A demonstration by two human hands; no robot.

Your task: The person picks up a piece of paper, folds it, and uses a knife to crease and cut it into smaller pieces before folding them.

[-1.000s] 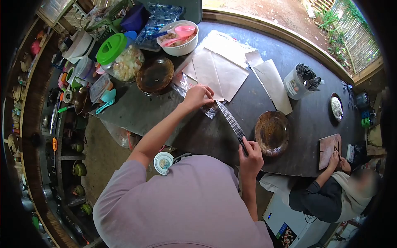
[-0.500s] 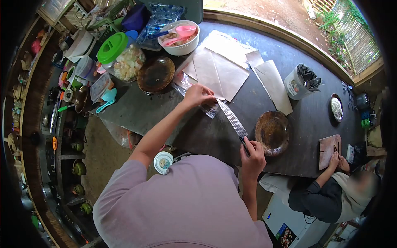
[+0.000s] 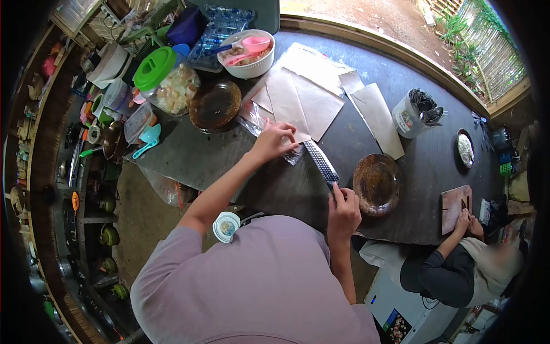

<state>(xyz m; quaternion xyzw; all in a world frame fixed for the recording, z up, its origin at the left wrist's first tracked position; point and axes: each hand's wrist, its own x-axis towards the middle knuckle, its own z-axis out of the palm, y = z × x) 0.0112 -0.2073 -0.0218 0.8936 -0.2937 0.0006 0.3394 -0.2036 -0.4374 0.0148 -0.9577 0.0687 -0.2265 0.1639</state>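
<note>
My right hand (image 3: 344,213) is closed around the dark handle of a kitchen knife (image 3: 322,161). The dimpled blade points away and to the left, its tip at the lower edge of the brown paper sheets (image 3: 289,103). My left hand (image 3: 276,140) hovers just left of the tip, fingers bent and apart, with nothing visible in them. Beneath and beside that hand lies a clear plastic wrapper (image 3: 250,117), partly hidden by it. A brown round plate (image 3: 377,184) rests to the right of the knife.
Another brown plate (image 3: 215,105), a green-lidded jar (image 3: 177,92) and a white bowl (image 3: 252,67) with pink scoops stand at left. A cutlery bucket (image 3: 410,117) is at right. Beyond it, a co-worker's hands (image 3: 467,223) are at a wooden board (image 3: 454,200).
My left hand has drawn back slightly from the knife tip and its fingers have spread. My right hand has shifted a little left, and the blade has turned, showing its dimpled face darker.
</note>
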